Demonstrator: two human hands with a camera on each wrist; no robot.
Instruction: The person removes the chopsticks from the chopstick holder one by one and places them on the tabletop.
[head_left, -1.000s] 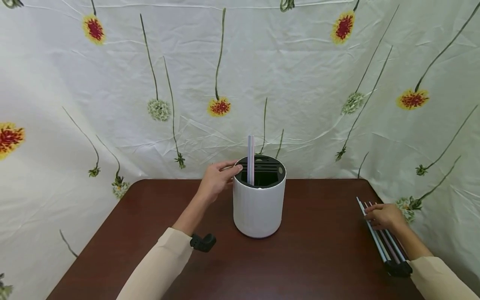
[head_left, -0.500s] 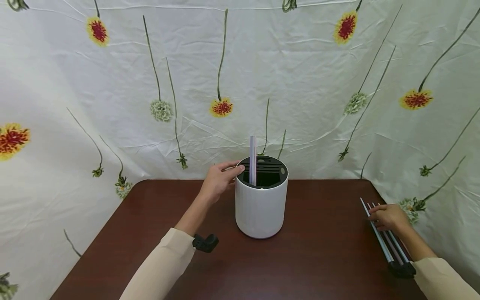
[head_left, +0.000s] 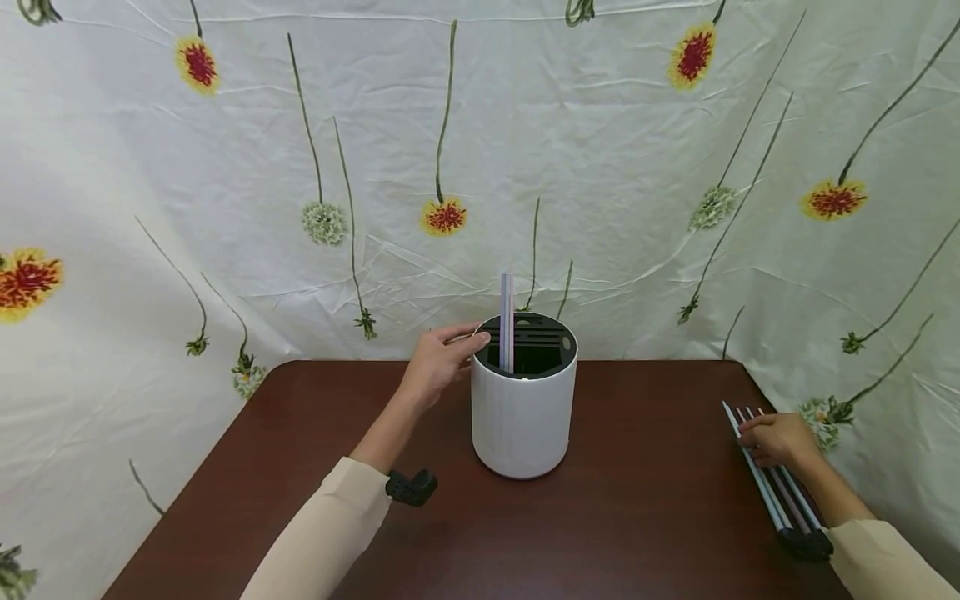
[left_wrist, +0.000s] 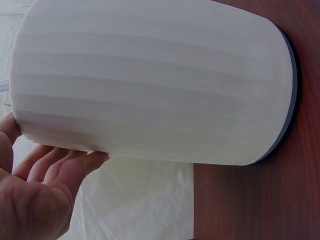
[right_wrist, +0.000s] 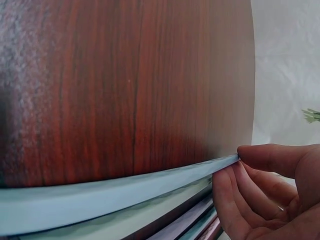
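A white cylindrical holder [head_left: 522,421] with a black slotted top [head_left: 536,342] stands upright on the table. My left hand [head_left: 437,364] grips its upper rim from the left, thumb on the edge and fingers against the outer wall. Pale pink and lilac chopsticks [head_left: 507,321] stand upright in the holder's front opening. On the right, several pastel chopsticks lie side by side on the table. My right hand [head_left: 776,437] pinches the far end of the leftmost pale blue chopstick [right_wrist: 125,195] between thumb and fingers. Pale green [right_wrist: 135,215] and lilac [right_wrist: 182,220] chopsticks lie next to it.
The dark red wooden table [head_left: 637,500] ends at a white floral cloth [head_left: 600,150] hanging behind and at both sides. A black wrist camera [head_left: 411,487] sits on the left wrist; another [head_left: 806,544] overlaps the near ends of the chopsticks.
The head view has shifted slightly. My right hand has come down a little, its fingers now at the leftmost chopstick's end. My left hand has stayed on the holder's rim.
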